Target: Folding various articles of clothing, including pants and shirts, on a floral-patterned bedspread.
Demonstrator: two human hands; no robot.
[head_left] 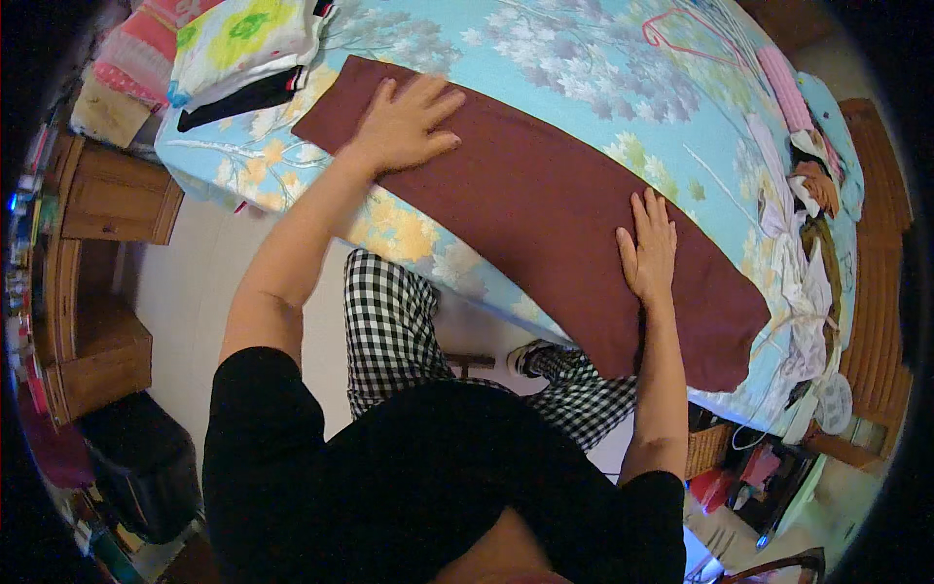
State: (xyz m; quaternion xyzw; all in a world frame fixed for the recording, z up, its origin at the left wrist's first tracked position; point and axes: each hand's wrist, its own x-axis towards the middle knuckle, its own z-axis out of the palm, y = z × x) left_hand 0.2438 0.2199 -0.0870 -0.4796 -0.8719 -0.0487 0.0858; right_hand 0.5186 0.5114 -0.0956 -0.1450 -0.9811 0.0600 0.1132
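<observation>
A long maroon garment, which looks like a pair of trousers folded lengthwise, lies flat across the near part of the bed. Its narrow end is at the upper left, and its wider end hangs toward the near edge at the right. My left hand rests palm down on the narrow end, fingers spread. Farther right, my right hand lies flat on the wider part with its fingers stretched out. Neither hand grips the cloth.
A light blue floral sheet covers the bed. Folded clothes are stacked at the far left. Pink hangers lie at the back right, and loose clothes heap along the right side. Wooden drawers and a black bin stand at the left.
</observation>
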